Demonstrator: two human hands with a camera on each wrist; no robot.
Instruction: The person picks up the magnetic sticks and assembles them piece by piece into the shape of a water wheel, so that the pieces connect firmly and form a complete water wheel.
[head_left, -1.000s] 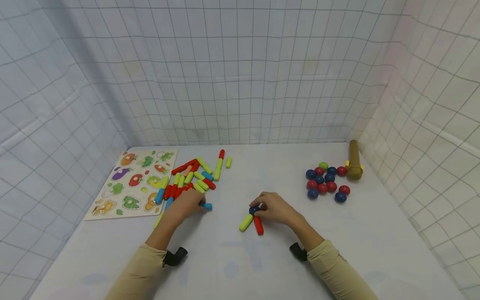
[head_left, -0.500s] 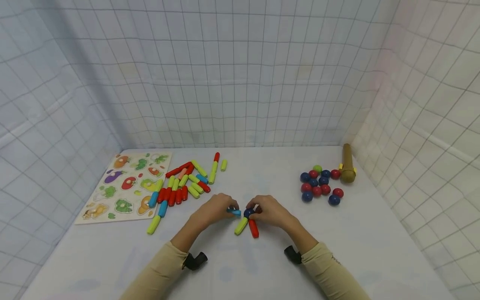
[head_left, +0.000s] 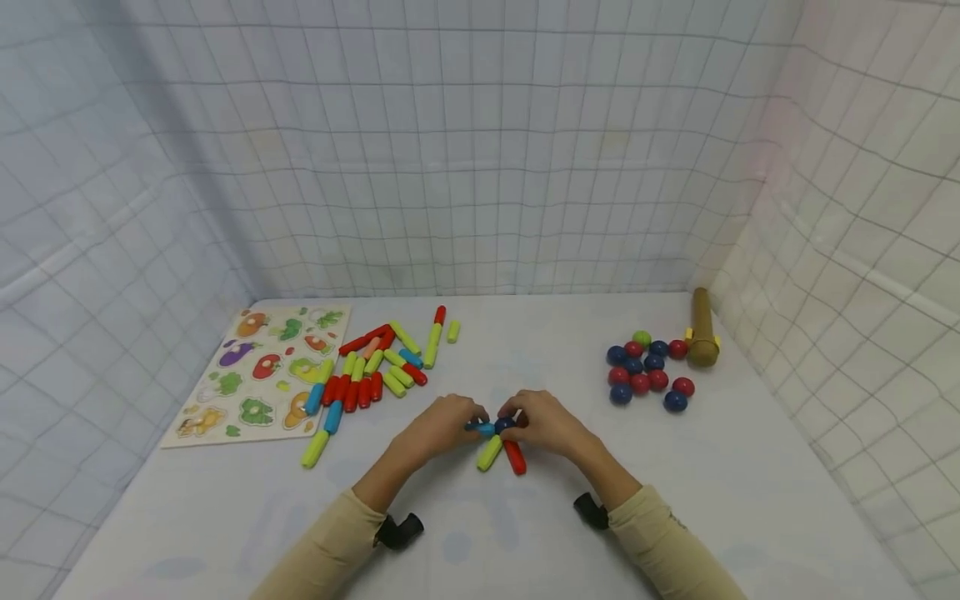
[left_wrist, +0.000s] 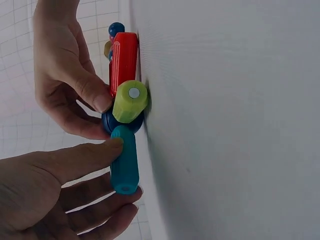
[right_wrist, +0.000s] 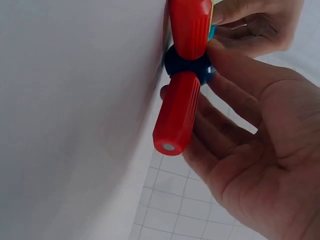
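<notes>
My left hand [head_left: 442, 427] pinches a light blue magnetic rod [left_wrist: 125, 167] between thumb and fingers. That rod's far end is right at a dark blue ball [head_left: 505, 425], which my right hand [head_left: 551, 422] grips between thumb and fingertips. Fixed to the ball are a yellow-green rod [left_wrist: 129, 106] and a red rod [head_left: 515, 457], both pointing toward my body. A second red rod [right_wrist: 177, 117] sticks out from the ball beneath my right palm, showing a round metal disc in its end. In the head view the right fingers hide this second red rod.
Left lies a pile of red, yellow-green and blue rods [head_left: 351, 392], beside a vegetable puzzle board [head_left: 171, 439]. Several red and blue balls [head_left: 637, 383], plus a green one, are grouped at the right. Near them is an olive-brown cylinder toy [head_left: 702, 329]. White grid-patterned cloth [head_left: 480, 167] walls the table.
My left hand has moved right from the rod pile, bringing the light blue rod up to the dark blue ball. My right hand has kept its grip on the ball in nearly the same place.
</notes>
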